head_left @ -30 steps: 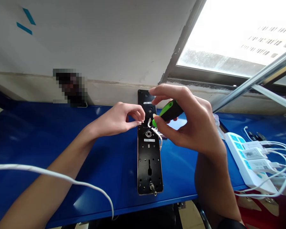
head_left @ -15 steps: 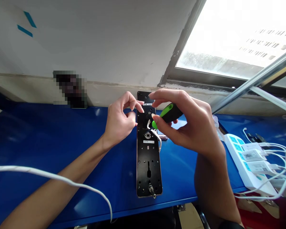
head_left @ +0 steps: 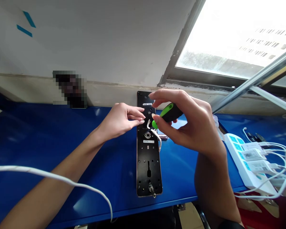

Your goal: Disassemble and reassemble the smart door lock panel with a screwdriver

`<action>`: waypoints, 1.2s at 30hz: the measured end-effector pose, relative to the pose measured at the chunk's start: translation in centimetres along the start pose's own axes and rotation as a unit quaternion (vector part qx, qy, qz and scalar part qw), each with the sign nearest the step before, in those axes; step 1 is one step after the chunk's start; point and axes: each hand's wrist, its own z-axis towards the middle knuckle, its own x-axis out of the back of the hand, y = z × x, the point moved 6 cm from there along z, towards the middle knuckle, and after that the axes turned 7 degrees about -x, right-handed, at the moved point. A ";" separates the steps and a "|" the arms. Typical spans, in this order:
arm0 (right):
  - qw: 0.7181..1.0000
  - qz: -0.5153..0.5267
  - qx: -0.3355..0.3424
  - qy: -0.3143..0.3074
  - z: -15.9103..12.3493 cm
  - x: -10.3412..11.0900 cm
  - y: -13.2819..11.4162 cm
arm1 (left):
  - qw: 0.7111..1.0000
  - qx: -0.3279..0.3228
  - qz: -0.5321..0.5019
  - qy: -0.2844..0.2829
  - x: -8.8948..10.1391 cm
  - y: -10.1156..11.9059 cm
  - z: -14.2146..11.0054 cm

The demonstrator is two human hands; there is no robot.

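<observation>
A long black door lock panel (head_left: 145, 170) lies on the blue table, its back face up, with screw holes, white labels, a slot and a metal post near the front end. A white cable (head_left: 159, 140) runs from an opening in its upper half over its right edge. My right hand (head_left: 190, 121) holds a screwdriver (head_left: 168, 114) with a green and black handle, its shaft slanting down left over the panel. My left hand (head_left: 119, 122) is at the panel's left edge, thumb and fingertips closed together beside the opening; anything between them is too small to make out.
A white power strip (head_left: 249, 165) with several plugged-in adapters and cables stands at the right. Another white cable (head_left: 69, 181) crosses above my left forearm. A metal frame bar (head_left: 243, 79) slants by the window at the right. Behind the table rises a wall (head_left: 97, 47).
My left hand has dropped a little and turned, its raised, curled fingers now stretched forward and brought together with the thumb. My right hand and the screwdriver have stayed almost still.
</observation>
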 end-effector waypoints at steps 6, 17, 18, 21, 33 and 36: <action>1.000 0.000 0.003 0.002 0.0 0.0 0.0 | 0.993 -0.007 0.106 -0.043 -0.2 0.4 -0.1; 0.999 -0.022 -0.040 -0.021 0.0 0.0 -0.1 | 0.991 -0.033 0.120 0.039 0.2 1.0 0.1; 0.999 -0.024 -0.043 -0.023 0.0 0.0 -0.1 | 0.993 -0.024 0.117 0.019 0.2 0.9 0.1; 0.999 -0.019 -0.026 -0.015 0.1 -0.1 -0.3 | 0.991 0.003 0.118 -0.070 0.2 0.3 0.0; 0.997 -0.007 -0.074 -0.023 -0.2 0.0 0.0 | 0.982 -0.015 0.105 -0.159 -0.4 1.1 -0.3; 0.996 -0.004 -0.081 -0.025 0.0 0.0 0.3 | 0.981 -0.011 0.104 -0.161 -0.2 1.0 -0.3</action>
